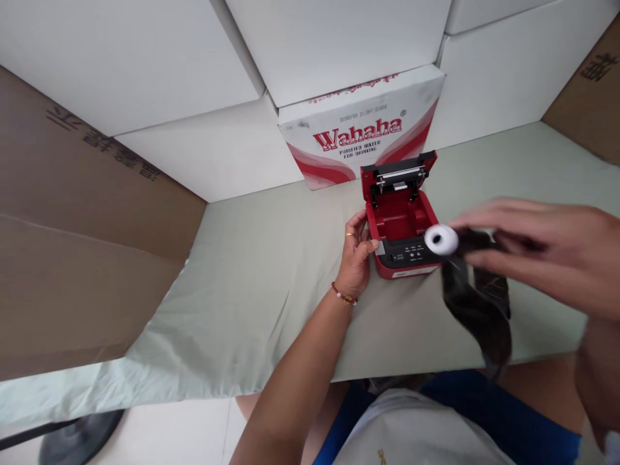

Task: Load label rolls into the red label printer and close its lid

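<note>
A small red and black receipt printer (409, 253) stands on the cloth-covered table with its lid (400, 174) raised. Its red paper compartment (397, 223) looks bare inside. My left hand (357, 258) grips the printer's left side, thumb on the front corner and fingers around the side. Just right of the compartment, my right hand (537, 245), blurred by motion, holds a white paper roll (448, 240) with its cored end toward the printer. A crumpled dark wrapper (477, 316) hangs below the roll and right hand; how it is attached cannot be made out.
A Wahaha water carton (363, 132) stands right behind the printer. White boxes (232, 152) form a wall at the back. Brown cartons (87, 245) flank the table on the left and far right. The green tablecloth (256, 284) ends just before my lap.
</note>
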{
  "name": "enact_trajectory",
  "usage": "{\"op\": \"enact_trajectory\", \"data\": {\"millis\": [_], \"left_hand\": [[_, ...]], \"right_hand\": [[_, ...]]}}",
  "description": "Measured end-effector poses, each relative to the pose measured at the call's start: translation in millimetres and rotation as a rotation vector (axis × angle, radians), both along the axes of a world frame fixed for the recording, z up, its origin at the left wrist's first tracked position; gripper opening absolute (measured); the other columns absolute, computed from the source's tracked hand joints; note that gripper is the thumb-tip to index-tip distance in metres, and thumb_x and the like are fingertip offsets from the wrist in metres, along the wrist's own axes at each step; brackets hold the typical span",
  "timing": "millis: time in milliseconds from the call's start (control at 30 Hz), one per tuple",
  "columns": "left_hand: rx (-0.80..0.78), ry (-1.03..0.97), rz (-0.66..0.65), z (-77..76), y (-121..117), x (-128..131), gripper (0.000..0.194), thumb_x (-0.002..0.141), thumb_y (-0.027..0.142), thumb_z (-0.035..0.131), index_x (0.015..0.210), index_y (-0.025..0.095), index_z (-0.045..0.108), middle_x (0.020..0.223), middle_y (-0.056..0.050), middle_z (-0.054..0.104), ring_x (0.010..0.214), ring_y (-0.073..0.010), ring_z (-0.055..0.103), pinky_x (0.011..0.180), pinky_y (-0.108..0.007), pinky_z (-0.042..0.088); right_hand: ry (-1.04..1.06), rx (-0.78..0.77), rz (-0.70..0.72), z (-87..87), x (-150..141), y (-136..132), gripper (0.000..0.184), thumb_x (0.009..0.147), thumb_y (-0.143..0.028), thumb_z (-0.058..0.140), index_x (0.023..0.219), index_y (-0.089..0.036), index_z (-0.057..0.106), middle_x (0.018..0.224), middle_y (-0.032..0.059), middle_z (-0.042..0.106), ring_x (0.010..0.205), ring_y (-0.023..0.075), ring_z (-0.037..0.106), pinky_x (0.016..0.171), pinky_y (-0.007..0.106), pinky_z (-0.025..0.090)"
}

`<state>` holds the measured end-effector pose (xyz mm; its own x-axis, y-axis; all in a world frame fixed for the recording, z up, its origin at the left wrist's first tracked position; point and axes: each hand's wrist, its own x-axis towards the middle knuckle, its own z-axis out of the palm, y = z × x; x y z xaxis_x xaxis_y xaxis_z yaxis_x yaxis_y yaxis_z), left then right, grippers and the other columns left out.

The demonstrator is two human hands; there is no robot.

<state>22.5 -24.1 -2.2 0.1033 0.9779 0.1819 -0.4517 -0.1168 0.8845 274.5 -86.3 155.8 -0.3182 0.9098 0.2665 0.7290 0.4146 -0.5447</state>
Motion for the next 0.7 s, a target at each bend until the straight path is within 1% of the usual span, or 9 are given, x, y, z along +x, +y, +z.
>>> {"op": "enact_trajectory", "data": {"millis": [33,67,167,267,367,433,500,600,700], "left_hand": [[0.006,0.014,0.009,-0.7,-1,1,0.07,0.076,0.058,0.085,0.135,0.032,0.057,0.156,-0.006,0.055,0.152,-0.0322,0.046,0.128,-0.049,0.034],[0.014,0.028,0.027,-1.4,-2,2,0.07,0.078,0.059,0.084,0.136,0.033,0.057,0.156,-0.006,0.055,0.152,-0.0321,0.046,0.128,-0.049,0.034],[0.044,0.104,0.147,-1.3,-11,5,0.064,0.086,0.063,0.077,0.138,0.033,0.055,0.155,-0.006,0.053,0.151,-0.0311,0.046,0.128,-0.049,0.036],[0.156,0.319,0.352,5.6,-26,7,0.053,0.1,0.06,0.062,0.142,0.03,0.054,0.152,-0.011,0.051,0.148,-0.031,0.048,0.127,-0.052,0.039],[0.433,0.577,0.483,15.6,-40,5,0.047,0.103,0.049,0.059,0.144,0.028,0.056,0.146,-0.013,0.055,0.144,-0.033,0.051,0.128,-0.057,0.037],[0.596,0.7,0.469,19.4,-46,6,0.045,0.101,0.043,0.061,0.144,0.03,0.059,0.141,-0.012,0.059,0.143,-0.0342,0.053,0.128,-0.059,0.036],[0.697,0.785,0.433,19.0,-50,8,0.043,0.098,0.038,0.065,0.141,0.034,0.064,0.134,-0.01,0.065,0.14,-0.0345,0.056,0.128,-0.06,0.036],[0.762,0.849,0.414,14.0,-51,13,0.04,0.094,0.035,0.069,0.134,0.036,0.07,0.123,-0.007,0.071,0.136,-0.034,0.061,0.128,-0.06,0.035],[0.765,0.86,0.373,10.1,-50,15,0.036,0.092,0.036,0.074,0.128,0.037,0.074,0.121,-0.006,0.073,0.134,-0.0339,0.063,0.129,-0.061,0.034]], "right_hand": [[-0.033,-0.046,0.057,1.7,-7,16,0.043,0.096,-0.065,0.063,0.126,-0.039,0.078,0.098,0.0083,0.076,0.059,0.0221,0.059,0.055,0.045,0.053],[-0.049,-0.037,0.063,-0.1,-15,32,0.041,0.099,-0.057,0.061,0.127,-0.032,0.078,0.101,0.0086,0.076,0.06,0.0207,0.058,0.06,0.044,0.054],[-0.222,-0.062,0.05,-18.0,-38,73,0.035,0.093,-0.032,0.063,0.124,-0.022,0.078,0.116,0.0116,0.078,0.081,0.0244,0.067,0.076,0.043,0.055],[-0.431,-0.083,-0.007,-34.2,-52,94,0.031,0.089,-0.025,0.066,0.116,-0.025,0.08,0.114,0.0122,0.08,0.09,0.0288,0.07,0.074,0.041,0.052],[-0.524,-0.131,-0.089,-36.7,-60,99,0.034,0.09,-0.026,0.066,0.121,-0.027,0.08,0.109,0.0135,0.081,0.086,0.0304,0.071,0.069,0.04,0.048],[-0.559,-0.149,-0.13,-34.2,-65,100,0.038,0.091,-0.027,0.064,0.126,-0.028,0.079,0.108,0.0139,0.081,0.087,0.0321,0.072,0.068,0.04,0.047],[-0.583,-0.149,-0.155,-32.7,-68,99,0.041,0.091,-0.029,0.064,0.129,-0.03,0.079,0.109,0.0127,0.082,0.09,0.0321,0.073,0.068,0.039,0.046],[-0.544,-0.126,-0.165,-35.1,-71,99,0.044,0.092,-0.031,0.063,0.133,-0.033,0.078,0.112,0.0093,0.083,0.092,0.0299,0.073,0.07,0.038,0.047],[-0.521,-0.119,-0.158,-39.0,-72,99,0.045,0.092,-0.03,0.062,0.135,-0.033,0.077,0.116,0.0088,0.083,0.095,0.0298,0.073,0.071,0.038,0.048]]}}
